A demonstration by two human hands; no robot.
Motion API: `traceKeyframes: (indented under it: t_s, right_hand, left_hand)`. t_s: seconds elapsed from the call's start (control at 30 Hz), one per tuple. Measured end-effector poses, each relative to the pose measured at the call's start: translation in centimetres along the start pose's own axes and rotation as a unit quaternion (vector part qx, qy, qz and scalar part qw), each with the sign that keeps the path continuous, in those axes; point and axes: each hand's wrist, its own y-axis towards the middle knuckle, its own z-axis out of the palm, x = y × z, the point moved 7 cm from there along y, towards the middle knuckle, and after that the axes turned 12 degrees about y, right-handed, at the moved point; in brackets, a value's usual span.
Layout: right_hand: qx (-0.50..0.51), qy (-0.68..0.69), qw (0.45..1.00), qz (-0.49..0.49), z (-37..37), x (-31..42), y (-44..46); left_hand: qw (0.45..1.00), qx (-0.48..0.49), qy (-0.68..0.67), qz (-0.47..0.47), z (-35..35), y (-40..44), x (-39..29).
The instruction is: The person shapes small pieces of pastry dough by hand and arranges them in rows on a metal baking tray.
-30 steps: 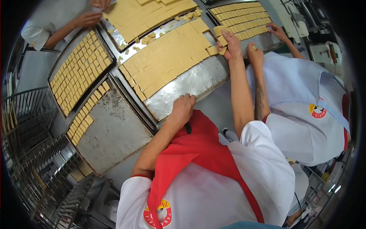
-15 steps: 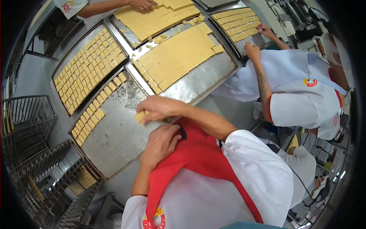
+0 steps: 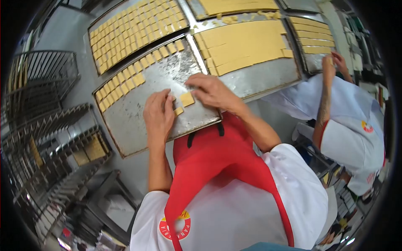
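Over a worn metal tray [image 3: 138, 125], both hands are close together. My left hand [image 3: 158, 113] has its fingers bent together, with a small bit of yellow dough [image 3: 173, 98] showing at the thumb tip. My right hand [image 3: 215, 94] has its fingers curved and spread apart, its thumb beside a square dough piece [image 3: 187, 99] lying on the tray. A smaller dough piece [image 3: 179, 111] lies between the hands, nearer the tray's front edge. Rows of cut dough pieces [image 3: 121, 85] line the tray's far left side.
A tray full of cut dough pieces [image 3: 138, 31] lies behind. To the right, a large cut dough sheet [image 3: 247, 44] covers much of another tray. A co-worker [image 3: 347, 121] handles dough on the right. Metal racks [image 3: 46, 150] stand at the left.
My right hand, which held dough pieces near my apron, is now over the tray with loose pieces beside it. My left hand has moved from the apron onto the tray. The view has shifted.
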Motion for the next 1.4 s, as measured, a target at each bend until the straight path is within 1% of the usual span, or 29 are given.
traceKeyframes:
  t_s: [0.03,0.07,0.1,0.13,0.17,0.2,0.23,0.27,0.33,0.4,0.47,0.53,0.57,0.6,0.63,0.67,0.7,0.73,0.8,0.83,0.87,0.9,0.93,1.0,1.07,1.13,1.2,1.23,1.4]
  right_hand:
    - [0.005,0.017,1.000,-0.001,-0.3,0.5,-0.1]
    - [-0.010,0.009,1.000,0.021,-0.9,1.0,-0.4]
    - [-0.025,-0.003,0.999,0.042,-1.3,1.3,-0.5]
    - [-0.019,0.009,0.999,0.042,-1.0,1.6,-0.8]
    - [-0.015,-0.048,0.998,0.024,-0.7,2.3,-0.9]
    - [-0.012,-0.106,0.994,0.006,-0.3,3.0,-1.1]
    - [0.014,-0.147,0.989,0.004,0.1,3.9,-0.8]
    - [0.016,-0.145,0.989,0.005,0.3,3.9,-0.9]
    - [0.117,-0.273,0.954,0.043,1.6,2.9,-1.2]
    - [0.119,-0.270,0.954,0.051,1.7,2.2,-1.2]
    - [0.123,-0.270,0.953,0.062,2.0,1.7,-0.8]
    - [-0.021,-0.168,0.984,0.049,0.4,2.8,0.5]
    - [-0.064,-0.167,0.984,0.027,0.0,3.2,1.2]
    - [-0.057,-0.173,0.983,0.029,0.5,3.5,2.1]
    - [-0.084,-0.077,0.987,0.118,0.5,2.7,2.8]
    - [-0.111,0.019,0.972,0.205,0.8,1.6,3.1]
    - [-0.119,0.049,0.976,0.174,1.6,1.5,4.0]
    - [-0.115,0.044,0.976,0.178,2.5,1.2,4.5]
    - [-0.140,0.093,0.971,0.173,4.2,1.1,5.6]
    - [-0.146,0.047,0.971,0.184,4.7,0.9,5.8]
    - [-0.144,0.048,0.971,0.184,5.1,0.8,6.0]
    - [-0.136,-0.042,0.974,0.174,5.1,1.1,6.2]
    - [-0.126,-0.132,0.970,0.163,5.3,1.5,6.4]
    - [-0.127,-0.155,0.969,0.148,5.7,1.5,6.7]
    - [-0.079,-0.277,0.957,0.037,6.3,2.0,7.1]
    - [-0.069,-0.260,0.962,0.035,6.7,1.8,7.1]
    - [-0.059,-0.273,0.959,0.039,6.9,1.9,7.2]
    - [-0.053,-0.272,0.959,0.057,7.0,1.8,7.2]
    - [-0.041,-0.272,0.960,0.055,7.1,1.2,7.2]
  left_hand:
    - [0.997,-0.049,0.043,0.033,0.0,0.3,-0.3]
    - [0.989,-0.094,0.086,0.069,0.0,0.3,-0.7]
    - [0.989,-0.091,0.096,0.060,0.6,0.2,-0.7]
    - [0.990,-0.079,0.089,0.076,1.3,0.0,-1.2]
    - [0.990,-0.069,0.078,0.092,1.8,-0.3,-1.4]
    - [0.991,-0.069,0.082,0.083,2.0,-0.6,-1.1]
    - [0.990,-0.051,0.093,0.088,2.5,-0.9,-1.0]
    - [0.990,-0.031,0.103,0.096,2.9,-1.1,-0.9]
    - [0.990,-0.039,0.093,0.103,2.5,-1.5,-0.9]
    - [0.988,0.031,0.067,0.137,2.7,-1.4,-0.6]
    - [0.989,0.045,0.042,0.133,2.0,-0.8,0.4]
    - [0.991,0.076,-0.009,0.114,1.4,-0.3,1.6]
    - [0.991,0.072,-0.017,0.111,1.0,0.0,2.4]
    - [0.994,0.056,-0.053,0.071,0.3,0.6,3.6]
    - [0.995,0.041,-0.090,0.030,-0.3,1.1,4.8]
    - [0.994,0.038,-0.099,0.027,-0.7,1.6,5.4]
    - [0.984,0.061,-0.168,-0.026,-0.8,2.2,6.5]
    - [0.965,0.085,-0.233,-0.079,-0.6,2.5,7.7]
    - [0.962,0.085,-0.247,-0.077,-1.0,3.3,9.1]
    - [0.979,0.053,-0.181,-0.075,-2.4,3.6,9.4]
    - [0.991,0.021,-0.113,-0.071,-3.5,4.0,9.9]
    - [0.998,-0.012,-0.054,-0.043,-3.9,4.4,10.7]
    - [0.997,-0.013,-0.054,-0.046,-3.6,4.7,11.6]
    - [0.992,-0.108,0.051,0.030,-4.3,5.2,11.5]
    - [0.991,-0.092,0.087,0.039,-3.4,6.0,11.8]
    - [0.988,-0.074,0.125,0.049,-2.8,6.4,11.6]
    - [0.985,-0.086,0.143,0.052,-2.7,6.5,11.5]
    - [0.984,-0.084,0.146,0.052,-2.7,6.4,11.6]
    - [0.981,-0.118,0.144,0.052,-2.7,6.1,11.8]
